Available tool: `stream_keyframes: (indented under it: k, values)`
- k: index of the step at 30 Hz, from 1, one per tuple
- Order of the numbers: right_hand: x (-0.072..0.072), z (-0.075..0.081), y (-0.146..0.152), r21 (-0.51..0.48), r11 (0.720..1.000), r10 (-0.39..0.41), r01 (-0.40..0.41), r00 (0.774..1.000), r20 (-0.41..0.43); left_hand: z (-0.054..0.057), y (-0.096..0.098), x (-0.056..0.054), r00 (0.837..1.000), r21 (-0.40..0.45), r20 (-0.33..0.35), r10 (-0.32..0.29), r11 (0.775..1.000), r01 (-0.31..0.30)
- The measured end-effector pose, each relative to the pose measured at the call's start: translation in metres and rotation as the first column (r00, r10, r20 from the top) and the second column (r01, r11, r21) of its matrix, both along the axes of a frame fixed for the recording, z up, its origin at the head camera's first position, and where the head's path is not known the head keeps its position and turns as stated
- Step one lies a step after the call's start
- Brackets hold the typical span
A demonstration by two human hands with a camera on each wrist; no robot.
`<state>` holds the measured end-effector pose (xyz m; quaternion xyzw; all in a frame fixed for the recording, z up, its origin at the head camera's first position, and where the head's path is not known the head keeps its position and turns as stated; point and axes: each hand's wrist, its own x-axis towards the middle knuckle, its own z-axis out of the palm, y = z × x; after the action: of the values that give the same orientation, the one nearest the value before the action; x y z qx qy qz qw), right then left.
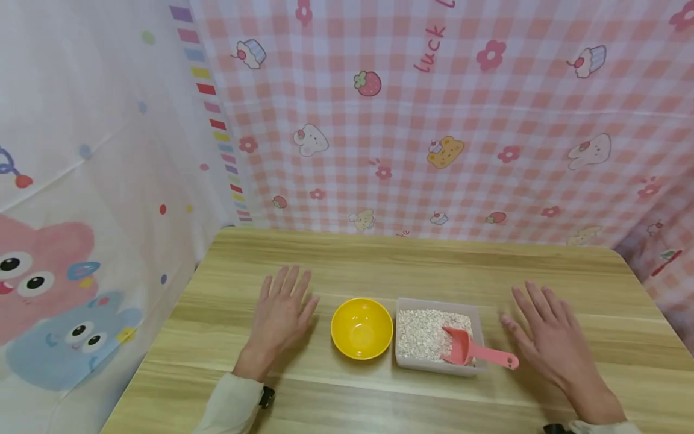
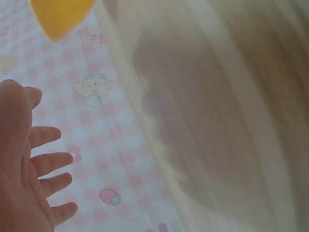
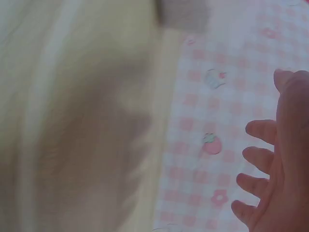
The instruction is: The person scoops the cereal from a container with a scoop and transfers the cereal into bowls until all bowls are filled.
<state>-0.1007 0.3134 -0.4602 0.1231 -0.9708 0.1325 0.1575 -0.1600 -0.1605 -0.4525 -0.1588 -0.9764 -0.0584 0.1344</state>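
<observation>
Palm down over the table, my left hand [image 1: 281, 316] has its fingers spread and holds nothing. A yellow bowl [image 1: 361, 330] stands just right of it, its inside showing only bare yellow. Beside the bowl is a clear plastic container [image 1: 439, 365] filled with oat flakes [image 1: 423, 334]. A pink scoop [image 1: 461, 346] lies in the oats, its handle sticking out over the container's right wall. To the right of that handle, my right hand [image 1: 555, 337] is apart from it, fingers spread. The left wrist view shows the left hand [image 2: 24, 164] with straight fingers, and the right hand [image 3: 280, 159] looks alike.
The wooden table [image 1: 358, 401] ends at the back against a pink checked curtain [image 1: 412, 120] with cartoon prints. A white cloth [image 1: 125, 150] with cartoon figures hangs on the left side.
</observation>
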Motion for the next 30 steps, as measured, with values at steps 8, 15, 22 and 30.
stream_keyframes:
  k: [8,15,22,30]
  values:
    - [0.008,0.044,-0.021,-0.295,0.955,0.062,-0.032,0.994,0.092,0.01,0.018,0.004,0.998,0.069,0.028,-0.049,0.996,0.047]
    - [0.022,0.076,-0.05,-0.263,0.964,0.103,-0.043,0.97,0.22,0.016,0.037,0.01,0.994,0.157,0.036,-0.101,0.983,0.094]
    - [0.032,0.074,-0.072,-0.139,0.99,0.074,-0.038,0.962,0.262,0.023,0.057,0.019,0.984,0.26,-0.012,-0.179,0.949,0.176]
    - [0.032,0.064,-0.083,-0.076,0.997,0.036,-0.015,0.961,0.273,0.027,0.079,0.027,0.948,0.4,0.076,-0.308,0.881,0.254]
